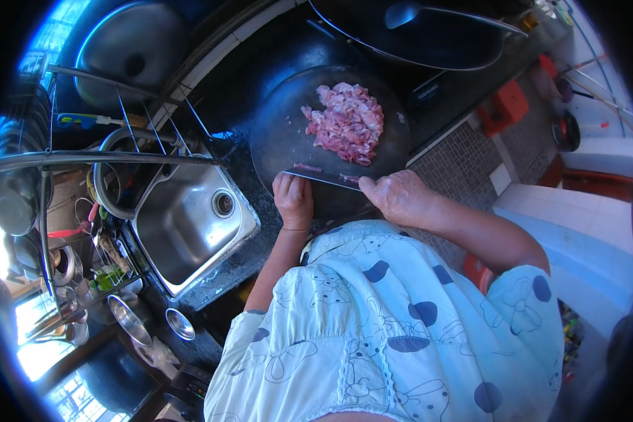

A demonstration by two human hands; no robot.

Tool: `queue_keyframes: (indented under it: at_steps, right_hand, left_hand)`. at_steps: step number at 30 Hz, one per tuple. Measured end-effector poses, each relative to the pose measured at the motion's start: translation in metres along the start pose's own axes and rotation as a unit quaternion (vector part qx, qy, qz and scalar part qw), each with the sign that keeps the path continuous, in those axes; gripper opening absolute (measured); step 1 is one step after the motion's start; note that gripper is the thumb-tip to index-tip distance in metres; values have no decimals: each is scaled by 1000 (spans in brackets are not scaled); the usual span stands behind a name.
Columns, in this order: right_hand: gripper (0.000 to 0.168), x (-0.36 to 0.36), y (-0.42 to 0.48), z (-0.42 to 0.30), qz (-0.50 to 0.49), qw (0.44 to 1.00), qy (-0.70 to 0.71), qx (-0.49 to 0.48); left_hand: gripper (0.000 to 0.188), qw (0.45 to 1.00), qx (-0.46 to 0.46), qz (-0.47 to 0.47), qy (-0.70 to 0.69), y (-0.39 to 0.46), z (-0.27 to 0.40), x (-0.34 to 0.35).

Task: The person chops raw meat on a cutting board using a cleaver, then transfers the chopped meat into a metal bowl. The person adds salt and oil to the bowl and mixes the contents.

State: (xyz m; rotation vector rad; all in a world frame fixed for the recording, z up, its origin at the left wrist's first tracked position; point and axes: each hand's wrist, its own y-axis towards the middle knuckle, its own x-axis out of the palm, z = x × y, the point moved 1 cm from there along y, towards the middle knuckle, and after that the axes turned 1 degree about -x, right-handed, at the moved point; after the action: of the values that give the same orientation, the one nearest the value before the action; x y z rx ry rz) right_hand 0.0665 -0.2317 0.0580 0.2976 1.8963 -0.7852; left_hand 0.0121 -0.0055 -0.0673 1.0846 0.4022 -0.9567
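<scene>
Cut raw meat (351,122) lies in a pile on a dark round chopping board (279,132). Along the board's near side, a wide knife blade (324,179) spans the space between my hands. My right hand (401,196) is closed at the blade's right end; the handle is hidden in it. At the left end, the fingers of my left hand (293,199) are bent against the blade, and what lies under them is hidden. Small strips of meat (308,168) are at the blade's far edge, apart from the pile.
A stainless steel sink (190,221) is left of the board, with a metal dish rack (111,158) beyond it. A large wok (443,47) with a metal ladle (403,15) stands beyond the board. Metal bowls (180,323) sit at the lower left.
</scene>
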Motion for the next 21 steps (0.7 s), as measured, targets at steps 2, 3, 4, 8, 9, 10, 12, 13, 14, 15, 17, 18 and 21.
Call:
queue_keyframes:
  at_steps: [2, 3, 4, 8, 9, 10, 12, 13, 14, 15, 17, 18, 21]
  right_hand:
    - [22, -2, 3, 0, 0, 1000, 12, -5]
    - [21, -3, 5, 1, 8, 1000, 19, -10]
    - [20, -4, 7, 1, 15, 999, 25, -14]
    - [24, 7, 26, 0, 79, 994, 65, -47]
    - [22, 9, 38, -3, 81, 993, 70, -53]
    - [20, 11, 51, -7, 84, 992, 77, -55]
    - [18, 16, 87, -16, 112, 987, 98, -65]
    - [18, 19, 108, -26, 115, 985, 111, -70]
    - [19, 21, 123, -31, 119, 983, 121, -76]
    - [19, 21, 125, -29, 128, 982, 118, -75]
    - [20, 21, 126, -26, 144, 981, 111, -73]
    - [21, 15, 118, -22, 129, 983, 118, -59]
    - [20, 19, 87, -4, 93, 988, 110, -49]
  left_hand:
    - [26, 1000, -5, -8, -5, -1, 0, 0]
    - [26, 1000, -7, -12, -7, -1, 0, 0]
    - [26, 1000, -5, -10, -9, -1, 0, 0]
    - [24, 1000, 12, 2, -6, -1, 0, 2]
    - [23, 1000, 17, 10, -1, -2, 1, 3]
    - [22, 1000, 14, 8, -7, -1, 1, 3]
    - [20, 1000, 9, 4, -16, -2, 3, -1]
    - [19, 1000, 9, 6, -12, -3, 2, 0]
    - [18, 1000, 9, 11, -7, -4, 0, 2]
    - [17, 1000, 16, 13, -3, -2, 0, 1]
    - [14, 1000, 12, 10, -23, -1, 3, -2]
    - [14, 999, 19, 12, -35, 0, 2, 0]
    - [14, 998, -1, 17, -53, 0, -1, -9]
